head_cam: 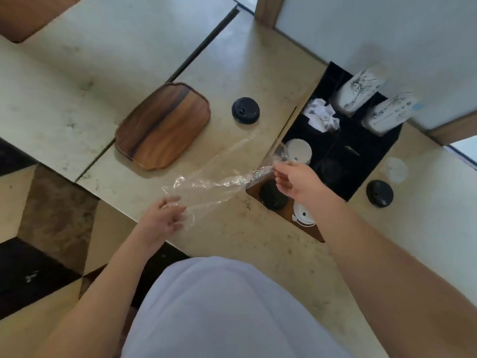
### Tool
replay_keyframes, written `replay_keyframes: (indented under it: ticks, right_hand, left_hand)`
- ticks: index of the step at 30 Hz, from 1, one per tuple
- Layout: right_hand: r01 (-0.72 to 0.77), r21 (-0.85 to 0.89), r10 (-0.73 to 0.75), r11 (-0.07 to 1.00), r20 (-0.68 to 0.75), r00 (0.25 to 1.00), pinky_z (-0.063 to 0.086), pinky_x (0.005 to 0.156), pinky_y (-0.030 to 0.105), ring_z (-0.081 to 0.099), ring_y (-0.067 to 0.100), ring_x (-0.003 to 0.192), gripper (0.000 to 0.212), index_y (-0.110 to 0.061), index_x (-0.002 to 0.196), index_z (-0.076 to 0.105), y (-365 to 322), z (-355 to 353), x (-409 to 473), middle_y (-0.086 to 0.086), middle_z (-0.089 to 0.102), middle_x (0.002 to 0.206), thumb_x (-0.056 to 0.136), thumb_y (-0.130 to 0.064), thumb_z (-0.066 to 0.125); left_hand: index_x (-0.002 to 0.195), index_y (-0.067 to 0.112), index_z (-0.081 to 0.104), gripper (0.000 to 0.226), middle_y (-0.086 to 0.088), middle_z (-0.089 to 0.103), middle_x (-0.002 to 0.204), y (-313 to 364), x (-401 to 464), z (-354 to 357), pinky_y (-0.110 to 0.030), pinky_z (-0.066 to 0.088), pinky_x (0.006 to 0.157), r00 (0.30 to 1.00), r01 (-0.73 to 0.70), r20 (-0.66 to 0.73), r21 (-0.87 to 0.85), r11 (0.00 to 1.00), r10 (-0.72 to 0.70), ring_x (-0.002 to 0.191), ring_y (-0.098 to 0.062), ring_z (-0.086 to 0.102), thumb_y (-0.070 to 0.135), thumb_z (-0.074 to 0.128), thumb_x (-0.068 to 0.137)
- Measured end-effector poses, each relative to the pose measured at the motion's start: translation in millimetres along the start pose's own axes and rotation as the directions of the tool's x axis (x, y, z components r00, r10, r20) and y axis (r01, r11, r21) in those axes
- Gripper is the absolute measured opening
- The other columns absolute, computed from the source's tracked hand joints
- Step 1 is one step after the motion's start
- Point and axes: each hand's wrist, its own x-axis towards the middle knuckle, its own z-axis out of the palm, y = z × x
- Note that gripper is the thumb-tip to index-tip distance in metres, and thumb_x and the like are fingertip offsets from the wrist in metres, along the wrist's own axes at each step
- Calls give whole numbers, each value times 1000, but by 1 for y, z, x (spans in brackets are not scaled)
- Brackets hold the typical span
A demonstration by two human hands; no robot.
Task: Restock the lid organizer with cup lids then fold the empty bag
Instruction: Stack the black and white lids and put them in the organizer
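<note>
Now bag point(206, 182) between both hands' grip

I'm holding the clear empty bag point(206, 177) stretched between my left hand point(165, 218) and right hand point(296, 179), over the counter point(258, 60) beside the black lid organizer point(361, 151).

A café or self-serve drinks station: a black lid organizer point(361, 161) holds stacked paper cups point(358, 89) and lids, beside a wooden serving tray point(162, 125).
</note>
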Motion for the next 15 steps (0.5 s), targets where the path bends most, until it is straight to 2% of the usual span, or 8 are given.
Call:
replay_keyframes:
  ticks: [2, 4, 7, 10, 15]
  right_hand:
    - [-3, -87, 5, 996, 18, 1000, 56, 70, 25, 60, 11, 66, 8, -13, 100, 67, -13, 15, 8, 1, 64, 75, 94, -17, 70]
    - [-6, -177, 11, 984, 27, 1000, 55, 70, 26, 59, 11, 68, 9, -12, 101, 66, -24, 29, 18, 1, 64, 77, 94, -15, 69]
    - [-5, -261, 10, 965, 18, 1000, 55, 67, 27, 60, 13, 70, 16, -9, 107, 66, -36, 43, 32, 2, 63, 79, 93, -14, 70]
    - [-9, -232, 5, 973, -17, 1000, 56, 67, 27, 59, 13, 68, 15, -8, 106, 64, -44, 53, 44, 3, 62, 78, 92, -10, 70]
    - [-26, -77, 22, 997, -47, 999, 57, 65, 26, 60, 13, 66, 11, -8, 100, 63, -40, 67, 57, 6, 63, 80, 91, -6, 70]
  left_hand:
    - [106, 18, 68, 37, -4, 64, 75, 6, 1, -2, -27, 53, 54, 998, 37, -46, -55, 998, -39, 66, -18, 64, 40, 78, 78]
    - [95, 23, 73, 30, -5, 65, 68, 12, 9, -4, -28, 51, 54, 989, 21, -146, -71, 997, -32, 59, -17, 64, 50, 66, 86]
    - [75, 26, 78, 31, -6, 61, 63, 20, 20, -8, -31, 48, 56, 958, -60, -282, -30, 998, 49, 53, -18, 62, 41, 58, 93]
    - [66, 20, 78, 23, -1, 56, 50, 24, 30, -18, -27, 49, 52, 928, -82, -369, -61, 995, 54, 46, -16, 59, 32, 64, 80]
    - [70, 21, 77, 20, 0, 60, 49, 15, 40, -35, -28, 52, 52, 879, -105, -468, -5, 995, 90, 48, -15, 62, 35, 65, 73]
